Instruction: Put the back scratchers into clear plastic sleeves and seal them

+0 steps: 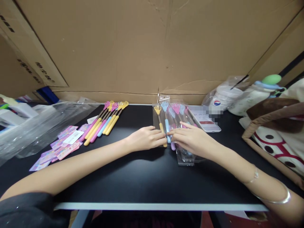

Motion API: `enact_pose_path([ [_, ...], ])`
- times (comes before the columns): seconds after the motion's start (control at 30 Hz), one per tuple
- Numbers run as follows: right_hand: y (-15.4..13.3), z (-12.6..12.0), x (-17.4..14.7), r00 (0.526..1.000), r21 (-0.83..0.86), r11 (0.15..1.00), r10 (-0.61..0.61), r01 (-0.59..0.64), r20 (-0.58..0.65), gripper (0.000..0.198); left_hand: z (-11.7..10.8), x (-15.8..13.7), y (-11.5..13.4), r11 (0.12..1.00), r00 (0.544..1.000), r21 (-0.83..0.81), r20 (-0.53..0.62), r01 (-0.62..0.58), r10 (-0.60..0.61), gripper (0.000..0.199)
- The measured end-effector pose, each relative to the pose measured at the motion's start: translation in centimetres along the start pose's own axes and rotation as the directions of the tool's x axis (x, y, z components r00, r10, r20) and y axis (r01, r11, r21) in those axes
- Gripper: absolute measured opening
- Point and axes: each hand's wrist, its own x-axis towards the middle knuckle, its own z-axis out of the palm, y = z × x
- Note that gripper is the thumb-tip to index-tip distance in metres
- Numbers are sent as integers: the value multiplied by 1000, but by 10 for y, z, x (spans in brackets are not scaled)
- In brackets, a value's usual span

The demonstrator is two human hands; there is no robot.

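On a black tabletop with a pale edge (133, 183), clear-plastic-wrapped scratchers with small hand-shaped heads (176, 109) lie side by side at centre right, heads toward the far edge. The leftmost is a yellow-handled scratcher with a yellow head (160, 122); just right of it is a blue-handled one with a blue head (166, 122).

The left hand (149, 138) reaches in from the left, its fingers close together, their tips over the yellow handle's near end. The right hand (193, 141) lies over the wrapped handles, fingers bent and slightly apart. Whether either hand grips anything, I cannot tell.

Farther left lies a row of loose pink, yellow and blue scratchers (104, 123), beside scattered pink and purple printed cards (68, 150). A white-screened phone (209, 123) lies right of the wrapped group.
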Motion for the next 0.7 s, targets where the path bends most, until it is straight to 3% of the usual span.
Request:
enact_pose_path([
  [0.17, -2, -4, -3, 995, 146, 986, 72, -81, 69, 19, -2, -5, 0, 981, 980, -158, 179, 113, -84, 23],
  [0.37, -4, -10, -3, 990, 209, 972, 92, -112, 103, 21, -12, -13, 1, 969, 969, -204, 230, 141, -92, 33],
  [0.7, -4, -10, -1, 1000, 103, 995, -1, 3, -17, 29, -27, -39, 3, 975, 953, -184, 296, 128, -69, 37],
])
